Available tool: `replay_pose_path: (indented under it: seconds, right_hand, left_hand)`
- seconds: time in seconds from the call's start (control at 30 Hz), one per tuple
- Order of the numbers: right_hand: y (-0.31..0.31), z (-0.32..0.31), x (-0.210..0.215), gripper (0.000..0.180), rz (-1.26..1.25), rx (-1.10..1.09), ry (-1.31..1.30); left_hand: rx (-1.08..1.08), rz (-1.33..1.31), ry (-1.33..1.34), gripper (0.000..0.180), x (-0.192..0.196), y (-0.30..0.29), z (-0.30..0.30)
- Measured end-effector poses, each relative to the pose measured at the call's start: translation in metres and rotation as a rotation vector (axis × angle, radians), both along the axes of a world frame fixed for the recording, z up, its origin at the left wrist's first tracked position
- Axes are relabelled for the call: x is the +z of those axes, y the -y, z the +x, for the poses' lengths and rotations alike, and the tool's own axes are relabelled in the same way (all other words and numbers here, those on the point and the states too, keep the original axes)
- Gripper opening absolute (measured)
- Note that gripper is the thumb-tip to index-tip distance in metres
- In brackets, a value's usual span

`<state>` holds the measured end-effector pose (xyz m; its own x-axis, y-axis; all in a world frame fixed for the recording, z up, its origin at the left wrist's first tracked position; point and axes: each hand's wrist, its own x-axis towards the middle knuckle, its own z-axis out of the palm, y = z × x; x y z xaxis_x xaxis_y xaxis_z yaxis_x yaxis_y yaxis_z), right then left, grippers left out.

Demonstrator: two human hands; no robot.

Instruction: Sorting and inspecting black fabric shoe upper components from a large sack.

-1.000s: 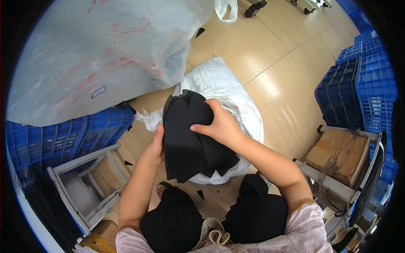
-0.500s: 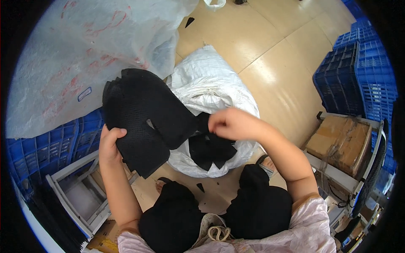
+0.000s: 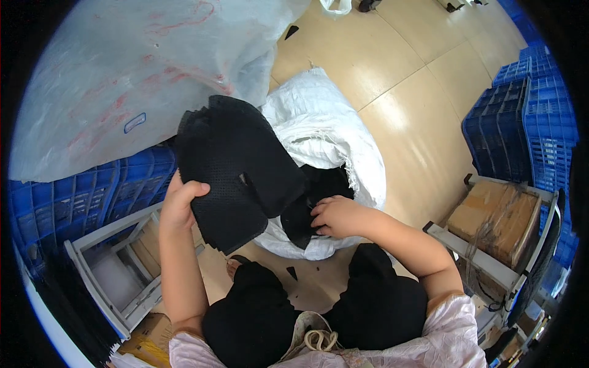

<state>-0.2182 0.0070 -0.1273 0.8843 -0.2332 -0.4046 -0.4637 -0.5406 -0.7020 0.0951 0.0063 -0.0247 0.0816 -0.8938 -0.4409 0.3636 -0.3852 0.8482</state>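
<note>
My left hand (image 3: 181,201) grips a stack of black mesh fabric pieces (image 3: 230,178) by its left edge, thumb on top. The pieces have rounded tops, stepped edges and a small slit near the middle. Below the stack's right side stands a white woven sack (image 3: 359,138) with its mouth folded open. Loose black fabric pieces (image 3: 299,224) lie in that mouth, partly covered by the stack. My right hand (image 3: 339,216) rests on these loose pieces with its fingers apart and slightly bent; the fingertips touch the black fabric.
A large clear plastic bag (image 3: 165,67) bulges at the upper left over blue crates (image 3: 92,193). More blue crates (image 3: 497,129) are stacked at the right, near a cardboard box (image 3: 494,211) on a metal frame. Black scraps (image 3: 292,273) dot the tiled floor (image 3: 417,110).
The right hand has moved down from the stack's right edge onto the loose pieces, its fingers now spread. The stack stays in my left hand. The whole view has shifted slightly.
</note>
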Motion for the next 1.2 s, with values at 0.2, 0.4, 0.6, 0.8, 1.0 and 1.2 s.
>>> replay_pose_path:
  seconds: [0.2,0.4,0.6,0.8,1.0,1.2]
  right_hand:
    - [0.034,0.009,0.116,0.018,0.344,-0.038,0.474]
    - [0.074,0.044,0.133,0.018,0.236,-0.604,0.529]
    - [0.082,0.052,0.096,0.020,0.372,-0.870,0.441]
    - [0.083,0.054,0.066,0.021,0.106,-0.887,0.640]
    - [0.089,0.051,0.057,0.024,0.402,-0.928,0.533]
    - [0.088,0.051,0.056,0.024,0.205,-0.979,0.488]
  left_hand:
    - [-0.082,0.063,0.142,0.070,-0.009,-0.003,-0.011]
    - [-0.199,0.068,0.027,0.070,-0.022,-0.007,-0.022]
    - [-0.262,0.147,-0.179,0.063,-0.026,-0.014,-0.021]
    - [-0.218,0.141,-0.295,0.057,-0.039,-0.016,-0.021]
    - [-0.030,0.282,-0.451,0.061,-0.043,-0.020,-0.020]
    - [-0.223,0.073,-0.355,0.076,-0.053,-0.017,-0.023]
